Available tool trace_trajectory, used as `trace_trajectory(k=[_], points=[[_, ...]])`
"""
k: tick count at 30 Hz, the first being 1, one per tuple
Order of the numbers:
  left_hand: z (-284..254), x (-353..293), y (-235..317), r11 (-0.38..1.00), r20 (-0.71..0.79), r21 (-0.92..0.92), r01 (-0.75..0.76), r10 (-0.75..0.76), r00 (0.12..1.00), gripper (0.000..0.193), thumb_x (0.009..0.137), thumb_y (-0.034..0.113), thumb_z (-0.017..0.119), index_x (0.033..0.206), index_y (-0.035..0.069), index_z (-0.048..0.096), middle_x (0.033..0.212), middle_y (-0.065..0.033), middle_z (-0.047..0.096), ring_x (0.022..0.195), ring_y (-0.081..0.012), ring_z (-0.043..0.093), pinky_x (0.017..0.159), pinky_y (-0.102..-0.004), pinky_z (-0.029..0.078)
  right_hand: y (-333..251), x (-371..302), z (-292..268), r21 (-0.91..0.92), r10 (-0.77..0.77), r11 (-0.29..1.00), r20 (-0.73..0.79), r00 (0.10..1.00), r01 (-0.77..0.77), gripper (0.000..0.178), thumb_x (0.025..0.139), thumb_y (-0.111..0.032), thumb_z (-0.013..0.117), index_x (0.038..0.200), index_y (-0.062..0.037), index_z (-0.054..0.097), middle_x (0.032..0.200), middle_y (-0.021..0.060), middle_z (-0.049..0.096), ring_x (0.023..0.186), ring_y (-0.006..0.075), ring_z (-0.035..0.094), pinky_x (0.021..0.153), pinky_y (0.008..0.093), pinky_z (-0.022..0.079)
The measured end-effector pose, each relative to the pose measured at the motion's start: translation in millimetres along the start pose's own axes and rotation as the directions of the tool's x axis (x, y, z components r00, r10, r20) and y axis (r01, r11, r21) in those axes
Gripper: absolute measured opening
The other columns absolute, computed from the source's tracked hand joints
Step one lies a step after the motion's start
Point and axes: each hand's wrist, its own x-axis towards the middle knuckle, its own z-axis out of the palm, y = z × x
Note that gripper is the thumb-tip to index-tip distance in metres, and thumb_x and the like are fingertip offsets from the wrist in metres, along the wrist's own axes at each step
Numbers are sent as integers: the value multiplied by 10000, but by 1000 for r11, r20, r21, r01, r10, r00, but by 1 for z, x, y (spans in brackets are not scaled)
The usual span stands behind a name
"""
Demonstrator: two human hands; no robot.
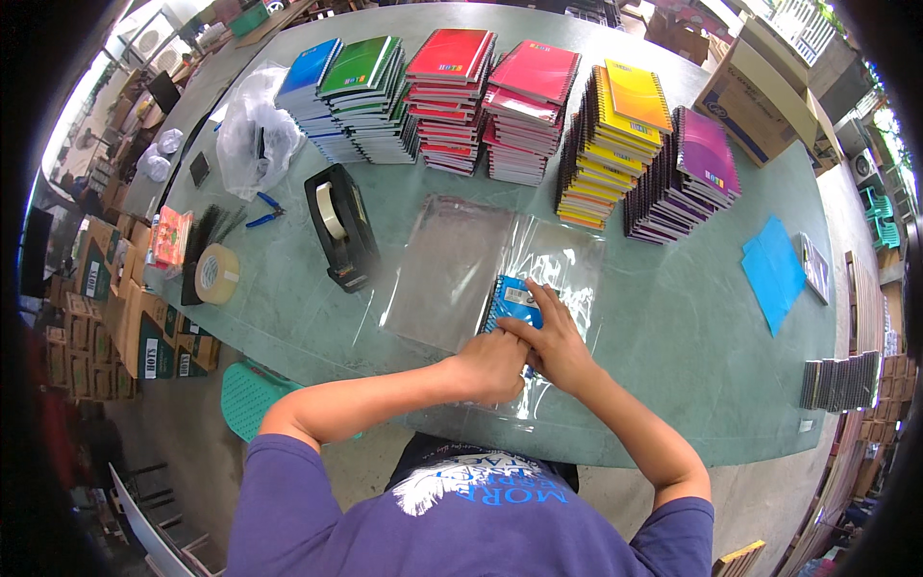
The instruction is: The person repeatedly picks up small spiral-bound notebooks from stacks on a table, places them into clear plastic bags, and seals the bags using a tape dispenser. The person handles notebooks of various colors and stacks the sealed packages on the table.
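A small blue spiral notebook (520, 293) lies on clear plastic sheets (444, 264) spread over the table in front of me. My right hand (561, 346) rests on the notebook's right side, fingers stretched out over its cover. Against its lower left part is my left hand (493, 366), with the fingers curled in; what they hold, if anything, is hidden. The two hands touch, and together they cover the lower part of the notebook. Glossy plastic shows around and below them.
Stacks of blue, green, red, yellow and purple notebooks (707, 154) line the far side. To the left are a black tape dispenser (344, 231), blue pliers (266, 210), a tape roll (217, 274) and a plastic bag (252, 135). Blue sheets (772, 274) and a cardboard box (755, 101) are right.
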Motion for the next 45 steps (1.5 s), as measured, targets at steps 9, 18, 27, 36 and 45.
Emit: trace_trajectory(k=[9, 18, 27, 36, 45], points=[[-94, 88, -94, 935, 50, 139, -328, 324, 945, 414, 637, 256, 740, 1019, 122, 653, 1177, -111, 541, 1150, -307, 461, 939, -449, 368, -18, -17, 9, 44, 159, 986, -31, 987, -158, 359, 689, -234, 719, 1011, -102, 631, 1273, 111, 458, 1012, 353, 480, 795, 397, 489], [-10, 30, -97, 823, -594, 475, -313, 562, 575, 340, 726, 158, 633, 1055, 100, 568, 1171, -149, 486, 1057, -326, 473, 860, -517, 371, -12, -18, 14, -77, 98, 992, -23, 995, -99, 298, 712, -223, 700, 956, -78, 611, 1205, 70, 548, 1059, 351, 479, 831, 388, 474], [10, -71, -103, 997, -923, 65, -50, 79, 377, 235, 822, 202, 597, 991, 46, 547, 1036, -157, 514, 978, -328, 498, 871, -468, 376, -11, -16, 2, 106, 85, 991, 14, 996, -86, 233, 793, -245, 652, 902, -40, 639, 1176, 113, 566, 1084, 360, 470, 929, 435, 390], [-31, -76, -185, 890, -916, -402, 216, -386, -113, 233, 830, 246, 636, 752, 27, 626, 639, -50, 570, 588, -173, 547, 555, -325, 426, -20, 2, 4, -131, 284, 953, 76, 956, -272, 283, 743, -251, 694, 1000, -148, 638, 1136, -14, 592, 1082, 296, 467, 885, 479, 348], [-32, -107, -161, 821, -577, -257, 510, -554, 600, 117, 777, 114, 624, 741, 5, 602, 660, -101, 607, 540, -188, 551, 502, -350, 430, 8, -13, 18, 44, 339, 939, 46, 940, -341, 927, 679, -373, 744, 1434, -248, 220, 1310, -17, 501, 1318, 388, 257, 1011, 633, 155]])
